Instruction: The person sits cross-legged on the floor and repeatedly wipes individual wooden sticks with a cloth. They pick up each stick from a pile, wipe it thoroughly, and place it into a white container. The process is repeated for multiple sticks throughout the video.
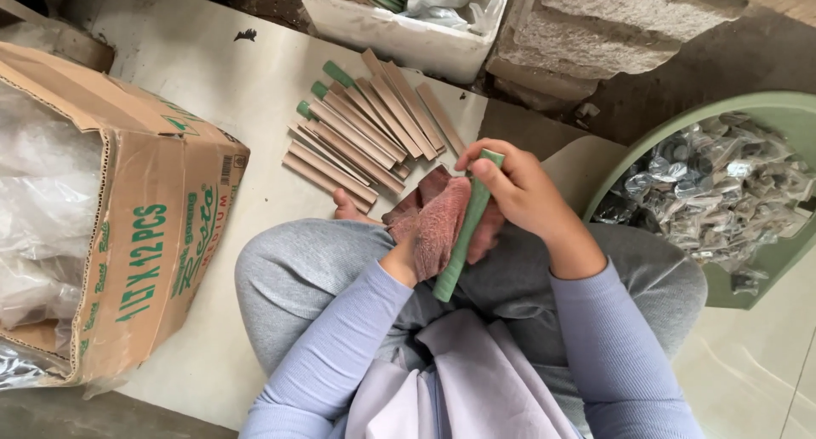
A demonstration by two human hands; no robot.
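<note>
Head view is showing you sitting cross-legged at the centre of the frame, with your right hand (518, 192) pinching the upper end of a green stick (466, 226), thumb and fingers curled closed around its tip. That stick is slanting down and to the left across your lap, just right of centre. Your left hand (425, 235) is lying mostly hidden under a reddish-brown cloth (438, 218) that is wrapping against the stick's middle; the cloth is covering the fingers, so you cannot tell how tightly they are closing. Just above your hands, a pile of brown sticks (365, 133) is lying fanned out on a pale board (212, 65), a few with green ends showing at the upper left of the pile. An open cardboard box (153, 226) holding clear plastic is sitting at the left edge. A green basin (765, 116) of small plastic-wrapped pieces is filling the right side, and a white foam box (399, 39) is standing at the top centre.
</note>
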